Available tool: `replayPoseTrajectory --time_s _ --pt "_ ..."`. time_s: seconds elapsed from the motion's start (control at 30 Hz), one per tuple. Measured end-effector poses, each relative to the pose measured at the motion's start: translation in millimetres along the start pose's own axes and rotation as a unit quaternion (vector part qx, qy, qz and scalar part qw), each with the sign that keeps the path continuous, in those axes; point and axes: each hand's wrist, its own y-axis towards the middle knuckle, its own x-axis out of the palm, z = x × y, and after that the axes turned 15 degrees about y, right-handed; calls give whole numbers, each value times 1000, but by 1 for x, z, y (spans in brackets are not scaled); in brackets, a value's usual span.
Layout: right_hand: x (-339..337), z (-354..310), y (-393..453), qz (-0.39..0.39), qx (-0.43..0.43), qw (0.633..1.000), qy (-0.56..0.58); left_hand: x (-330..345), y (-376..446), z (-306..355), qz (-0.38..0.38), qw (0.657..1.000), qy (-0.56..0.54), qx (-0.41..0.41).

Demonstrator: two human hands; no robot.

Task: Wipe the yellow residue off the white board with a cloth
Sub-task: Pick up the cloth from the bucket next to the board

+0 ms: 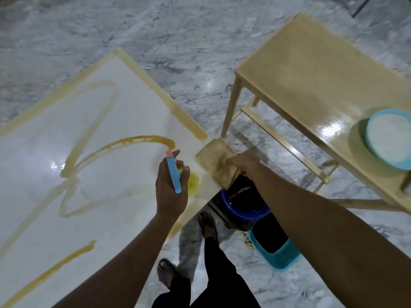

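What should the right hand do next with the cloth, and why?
Probably sweep the stained tan cloth leftward from the white board's right edge, where the right hand presses it, toward the thick yellow residue streak near the left hand; most streaks remain unwiped.

- Left hand point(171, 192) grips a blue spray bottle point(174, 174) over the white board point(93, 134) streaked with yellow residue point(142, 140).
- Right hand point(243, 162) presses a cloth point(213, 163) on the board's edge.

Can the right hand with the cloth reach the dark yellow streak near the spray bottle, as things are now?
Probably yes: the right hand presses the cloth at the board's edge; only the left hand with the bottle stands between.
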Motion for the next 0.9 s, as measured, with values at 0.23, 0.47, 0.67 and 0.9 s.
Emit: replayPoseTrajectory --time_s 0.23,0.47,0.67,0.9 --pt "6 -30 -8 -97 -20 992 -73 -23 6 -1 -16 998 -24 -52" --pt "15 -39 -42 -158 46 980 109 -62 3 4 -57 991 -38 -117" --pt "30 -50 -70 -252 66 923 285 -105 7 7 -92 980 -79 -156" --pt "78 -92 -111 -334 12 883 331 -156 19 21 -100 984 -66 -130"
